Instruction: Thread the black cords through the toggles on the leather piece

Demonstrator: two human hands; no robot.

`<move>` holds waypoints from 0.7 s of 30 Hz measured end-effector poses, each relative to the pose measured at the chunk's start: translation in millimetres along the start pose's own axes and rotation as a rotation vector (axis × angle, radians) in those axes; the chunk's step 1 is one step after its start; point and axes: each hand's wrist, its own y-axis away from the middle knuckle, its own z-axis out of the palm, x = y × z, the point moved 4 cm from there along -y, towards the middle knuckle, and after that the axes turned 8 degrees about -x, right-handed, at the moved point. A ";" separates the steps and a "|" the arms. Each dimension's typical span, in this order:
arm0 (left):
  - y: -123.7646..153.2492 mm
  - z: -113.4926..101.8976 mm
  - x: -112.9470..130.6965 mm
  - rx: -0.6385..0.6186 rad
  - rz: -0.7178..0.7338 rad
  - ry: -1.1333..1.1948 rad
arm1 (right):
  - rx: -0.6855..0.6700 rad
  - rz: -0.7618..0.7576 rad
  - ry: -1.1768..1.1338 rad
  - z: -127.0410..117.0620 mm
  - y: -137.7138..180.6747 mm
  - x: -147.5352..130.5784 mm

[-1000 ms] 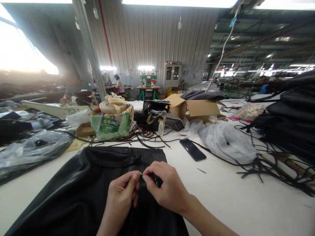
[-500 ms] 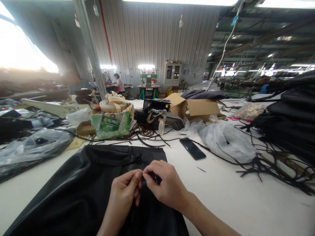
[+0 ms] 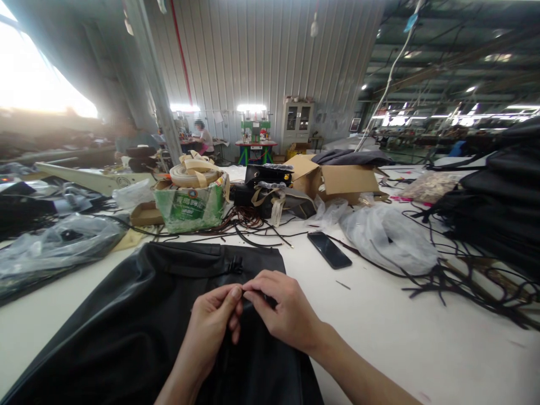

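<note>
A black leather garment [image 3: 139, 320] lies spread on the white table [image 3: 400, 337] in front of me. My left hand [image 3: 213, 326] and my right hand [image 3: 282, 312] meet over its middle, fingertips pinched together on a thin black cord; what exactly sits between them is too small to see. A small black knot or toggle [image 3: 235, 263] sits on the garment's top band just beyond my fingers.
A black phone [image 3: 329, 250] lies to the right. Behind stand a green box with tape rolls [image 3: 192, 205], cardboard boxes [image 3: 337, 183], plastic bags [image 3: 388, 239], loose black cords [image 3: 464, 281] and stacked black material [image 3: 502, 197]. A person [image 3: 205, 138] sits far back.
Both hands stay pinched together and have edged slightly up and left on the garment; the view has tilted a little.
</note>
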 end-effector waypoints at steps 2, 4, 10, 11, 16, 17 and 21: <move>-0.5 0.3 0.8 -0.001 0.002 0.001 | 0.000 0.004 -0.006 -0.5 0.2 1.2; -1.3 0.6 1.0 -0.003 0.004 0.002 | -0.006 0.008 -0.006 -0.5 0.4 3.1; -1.7 0.6 0.2 -0.018 0.009 0.012 | -0.036 0.009 -0.011 -0.1 0.4 5.4; -1.7 0.5 0.0 -0.020 0.009 0.009 | -0.039 0.003 -0.010 -0.2 0.3 4.8; -3.0 -0.8 -1.8 -0.012 0.002 0.019 | -0.039 -0.005 -0.003 -2.7 1.1 2.8; -3.3 -1.1 -2.3 -0.011 0.000 0.024 | -0.037 -0.005 0.001 -3.0 1.8 2.7; -4.3 -1.8 -3.0 0.001 0.004 0.047 | -0.030 0.008 0.022 -2.6 2.8 2.6</move>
